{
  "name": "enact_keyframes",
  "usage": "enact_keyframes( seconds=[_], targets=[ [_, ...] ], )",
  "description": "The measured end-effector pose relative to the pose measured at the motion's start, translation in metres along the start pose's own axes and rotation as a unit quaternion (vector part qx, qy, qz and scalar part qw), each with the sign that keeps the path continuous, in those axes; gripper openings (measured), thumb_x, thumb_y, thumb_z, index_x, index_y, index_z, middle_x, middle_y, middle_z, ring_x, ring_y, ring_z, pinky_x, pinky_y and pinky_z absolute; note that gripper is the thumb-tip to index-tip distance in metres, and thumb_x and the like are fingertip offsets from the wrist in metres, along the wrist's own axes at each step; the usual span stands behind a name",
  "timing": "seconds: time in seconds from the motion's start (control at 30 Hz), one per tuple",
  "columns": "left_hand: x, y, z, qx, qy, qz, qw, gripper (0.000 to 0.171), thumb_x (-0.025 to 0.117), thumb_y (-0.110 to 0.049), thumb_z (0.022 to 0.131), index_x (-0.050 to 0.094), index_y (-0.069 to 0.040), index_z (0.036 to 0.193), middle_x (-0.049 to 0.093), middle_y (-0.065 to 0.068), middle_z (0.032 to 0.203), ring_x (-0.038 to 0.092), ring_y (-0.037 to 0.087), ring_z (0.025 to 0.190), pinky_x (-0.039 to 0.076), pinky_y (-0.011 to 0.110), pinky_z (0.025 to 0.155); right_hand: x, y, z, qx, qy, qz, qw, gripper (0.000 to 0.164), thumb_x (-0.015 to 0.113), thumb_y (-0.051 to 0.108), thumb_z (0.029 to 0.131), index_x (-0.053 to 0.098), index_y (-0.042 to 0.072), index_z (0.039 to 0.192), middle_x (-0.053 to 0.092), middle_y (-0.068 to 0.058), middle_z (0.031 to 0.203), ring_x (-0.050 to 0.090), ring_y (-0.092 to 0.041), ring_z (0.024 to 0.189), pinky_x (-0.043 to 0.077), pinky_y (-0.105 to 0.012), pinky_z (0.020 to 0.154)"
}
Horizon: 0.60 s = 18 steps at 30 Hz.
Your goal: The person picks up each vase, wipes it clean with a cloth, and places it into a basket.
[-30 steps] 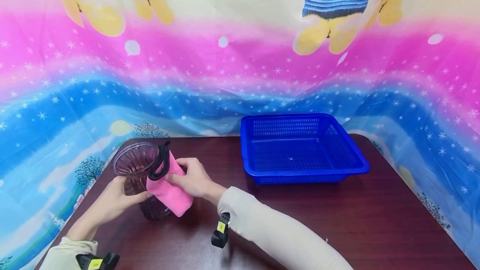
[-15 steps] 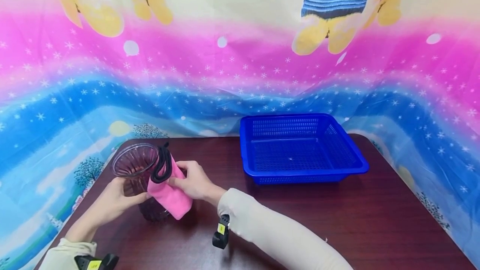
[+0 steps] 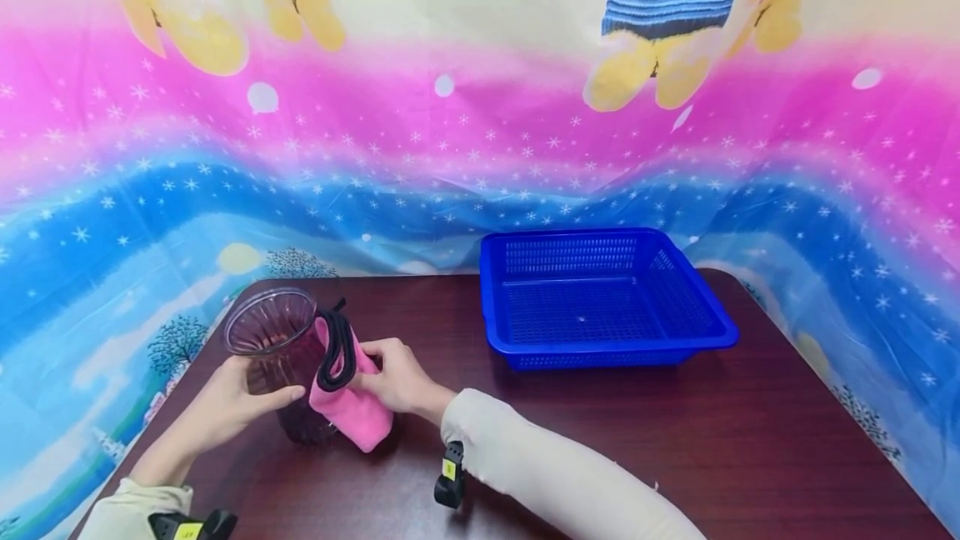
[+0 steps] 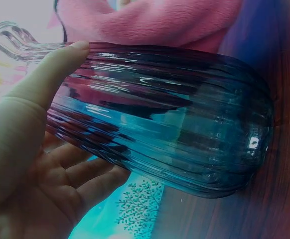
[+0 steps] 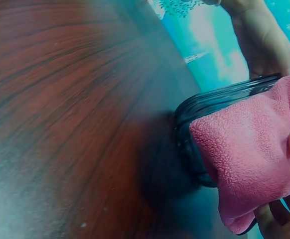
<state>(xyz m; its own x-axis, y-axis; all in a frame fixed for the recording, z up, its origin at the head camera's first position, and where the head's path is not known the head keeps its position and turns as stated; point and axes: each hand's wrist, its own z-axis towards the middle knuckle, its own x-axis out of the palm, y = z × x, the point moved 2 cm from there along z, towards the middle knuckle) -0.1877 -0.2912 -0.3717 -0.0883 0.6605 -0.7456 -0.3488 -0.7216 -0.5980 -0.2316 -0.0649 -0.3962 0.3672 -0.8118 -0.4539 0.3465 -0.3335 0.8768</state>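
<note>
My left hand (image 3: 232, 402) grips a ribbed, purple-tinted glass vase (image 4: 160, 114) with a flared rim, thumb on one side and fingers on the other. The vase is slightly tilted in the head view; I cannot tell whether its base touches the table. In my right hand (image 3: 401, 377) is a folded pink fluffy cloth (image 5: 249, 144) with black edging, pinched between thumb and fingers. The cloth is at the vase's right side and hides part of it in the head view. Whether cloth and glass touch is unclear.
A blue perforated plastic basket (image 3: 577, 307) stands at the back right of the dark wooden table (image 3: 675, 432). Behind the table hangs a patterned curtain (image 3: 420, 140). Each wrist carries a black camera mount (image 3: 450, 473).
My right hand and the cloth have shifted a little right and toward me, away from the vase's rim. The left hand and the vase have barely moved.
</note>
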Motion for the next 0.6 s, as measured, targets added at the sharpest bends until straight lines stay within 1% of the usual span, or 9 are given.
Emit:
enact_keyframes(
  seconds=[0.2, 0.43, 0.6],
  targets=[
    [0.001, 0.0, 0.0, -0.007, 0.008, 0.0, 0.9999, 0.067, 0.079, -0.025, 0.08, 0.047, -0.006, 0.136, 0.061, 0.016, 0.128, 0.041, -0.025, 0.104, 0.042, 0.008, 0.085, 0.004, -0.009, -0.003, 0.001, 0.0, -0.013, 1.0, 0.018, 0.072, 0.021, 0.084, 0.073, 0.015, 0.102, 0.069, 0.003, 0.081, 0.052, 0.005, 0.064, 0.048, -0.012, 0.057],
    [0.001, -0.001, 0.0, -0.012, 0.006, 0.005, 0.9999, 0.067, 0.079, -0.027, 0.08, 0.047, -0.007, 0.136, 0.061, 0.015, 0.129, 0.038, -0.027, 0.105, 0.039, 0.004, 0.085, 0.008, -0.02, -0.007, -0.008, -0.004, -0.033, 0.999, 0.012, 0.072, 0.014, 0.083, 0.073, 0.012, 0.094, 0.066, 0.003, 0.073, 0.049, 0.006, 0.06, 0.046, -0.011, 0.054],
    [0.001, -0.002, -0.001, -0.013, 0.008, 0.002, 0.9999, 0.066, 0.078, -0.027, 0.081, 0.047, -0.007, 0.136, 0.061, 0.015, 0.129, 0.039, -0.026, 0.105, 0.039, 0.005, 0.085, 0.009, -0.025, -0.009, -0.006, -0.009, -0.049, 0.999, 0.015, 0.073, 0.014, 0.081, 0.074, 0.012, 0.095, 0.069, 0.002, 0.077, 0.05, 0.005, 0.063, 0.045, -0.01, 0.056]
  ],
)
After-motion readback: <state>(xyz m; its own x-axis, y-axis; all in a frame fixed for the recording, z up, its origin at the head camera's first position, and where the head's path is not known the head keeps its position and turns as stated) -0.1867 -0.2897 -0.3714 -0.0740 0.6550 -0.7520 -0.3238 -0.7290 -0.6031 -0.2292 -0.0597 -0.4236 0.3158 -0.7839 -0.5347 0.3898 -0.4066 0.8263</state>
